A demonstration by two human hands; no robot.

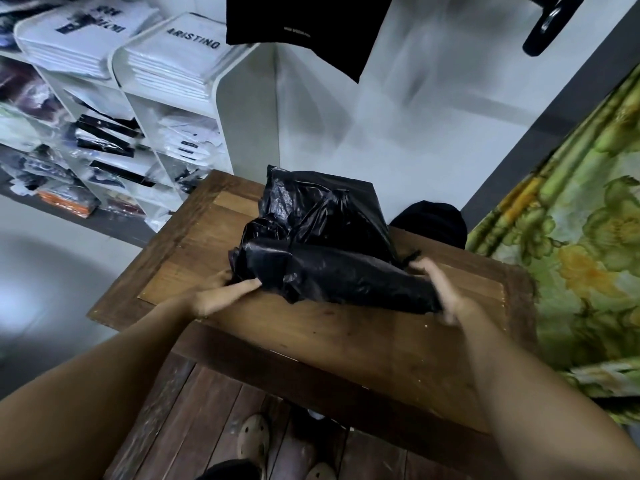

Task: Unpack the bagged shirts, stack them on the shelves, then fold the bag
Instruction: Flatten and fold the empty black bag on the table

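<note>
While you are holding the black bag [329, 258] between your hands, left hand [221, 292] pinching its left end and right hand [438, 289] curling round its right end, you are risking a slip, I judge: slick plastic, pulled unevenly, could be sliding free beyond your fingers.

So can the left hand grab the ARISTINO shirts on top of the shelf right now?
Probably not yet: the left hand grips the black bag on the table, and the shirt stack sits well beyond the table's far corner.
</note>
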